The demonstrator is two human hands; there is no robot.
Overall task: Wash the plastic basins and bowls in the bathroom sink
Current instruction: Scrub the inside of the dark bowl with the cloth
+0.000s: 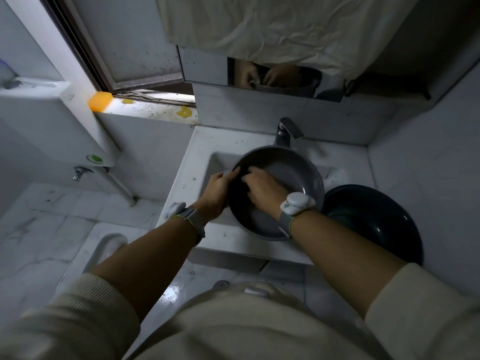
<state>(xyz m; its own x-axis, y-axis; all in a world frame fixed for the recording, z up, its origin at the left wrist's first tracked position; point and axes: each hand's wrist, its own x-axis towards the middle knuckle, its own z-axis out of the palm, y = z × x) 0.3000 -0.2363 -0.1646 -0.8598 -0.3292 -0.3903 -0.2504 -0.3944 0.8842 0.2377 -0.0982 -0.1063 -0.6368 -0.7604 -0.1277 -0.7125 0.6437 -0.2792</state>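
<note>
A round grey plastic basin (pixel 296 172) sits tilted in the white sink (pixel 200 162), under the metal faucet (pixel 285 131). My left hand (pixel 218 193) grips the basin's left rim. My right hand (pixel 262 190) is inside the basin, fingers curled and pressed against its inner left wall; whether it holds anything is hidden. A larger dark blue-green basin (pixel 376 219) rests at the right front corner of the sink counter, beside my right forearm.
A mirror cabinet (pixel 272 79) draped with a white sheet hangs above the sink. An orange soap bar (pixel 100 101) lies on the window ledge. The toilet tank (pixel 52 120) stands at the left, the toilet seat (pixel 104 248) below it. The floor is tiled marble.
</note>
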